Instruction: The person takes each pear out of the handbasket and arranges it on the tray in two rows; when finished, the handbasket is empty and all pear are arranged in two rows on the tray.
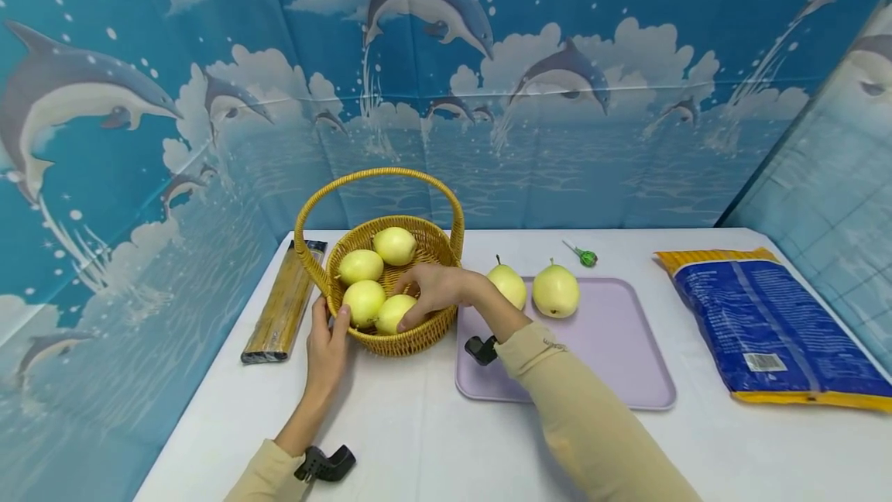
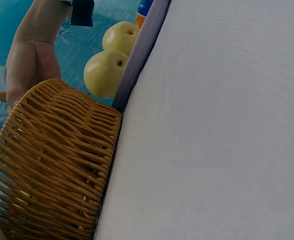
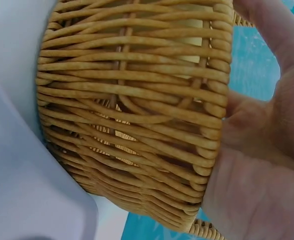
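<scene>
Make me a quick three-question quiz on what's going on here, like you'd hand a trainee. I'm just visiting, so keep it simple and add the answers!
1. Multiple choice: how many pears show inside the basket in the head view?
A) two
B) four
C) seven

2. True or false: the purple tray lies between the basket and the blue bag.

3. Short answer: which of the person's hands reaches into the basket?

Key:
1. B
2. True
3. The right hand; the left hand touches the basket's side.
</scene>
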Demonstrator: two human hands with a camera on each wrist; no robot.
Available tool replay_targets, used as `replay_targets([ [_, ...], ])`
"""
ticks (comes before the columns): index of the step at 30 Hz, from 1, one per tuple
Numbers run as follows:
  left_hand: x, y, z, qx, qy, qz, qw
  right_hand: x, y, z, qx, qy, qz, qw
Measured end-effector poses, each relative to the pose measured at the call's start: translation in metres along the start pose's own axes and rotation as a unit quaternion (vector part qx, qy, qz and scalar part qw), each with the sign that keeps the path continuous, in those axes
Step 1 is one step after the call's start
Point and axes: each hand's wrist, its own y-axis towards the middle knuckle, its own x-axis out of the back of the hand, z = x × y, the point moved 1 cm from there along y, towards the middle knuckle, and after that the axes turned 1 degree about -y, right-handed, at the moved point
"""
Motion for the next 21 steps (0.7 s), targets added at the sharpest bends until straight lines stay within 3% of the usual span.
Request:
replay_targets([
  [8,0.0008,-0.0007,-0.0011,0.003,0.003,0.004,1.0000,-0.0028,-0.0018,0.0020,0.002,-0.046,-0.036,0.9983],
  [21,0.0007,-0.0012,-0.0004,0.007,0.012,0.004,0.9999,-0.0017,0.0022,0.0006,-0.003,-0.034,-0.006,0.9994],
])
